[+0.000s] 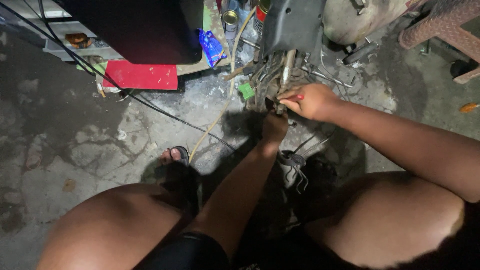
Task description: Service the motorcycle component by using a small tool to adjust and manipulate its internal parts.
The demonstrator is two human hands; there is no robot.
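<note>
A dark scooter front (292, 25) stands ahead of me with exposed wires and a metal steering column (286, 70) below its panel. My right hand (310, 101) is closed on a red-handled tool, its tip pressed at the base of the column. My left hand (275, 125) reaches up from below into the same spot, fingers curled on a part in shadow; what it grips is hidden. Both knees frame the bottom of the view.
A red flat panel (141, 76) and a blue packet (211, 47) lie on the cracked concrete floor. A metal can (230, 22) stands by the scooter. A black cable (150, 102) and a tan hose (220, 112) cross the floor. My sandalled foot (176, 157) rests at centre-left.
</note>
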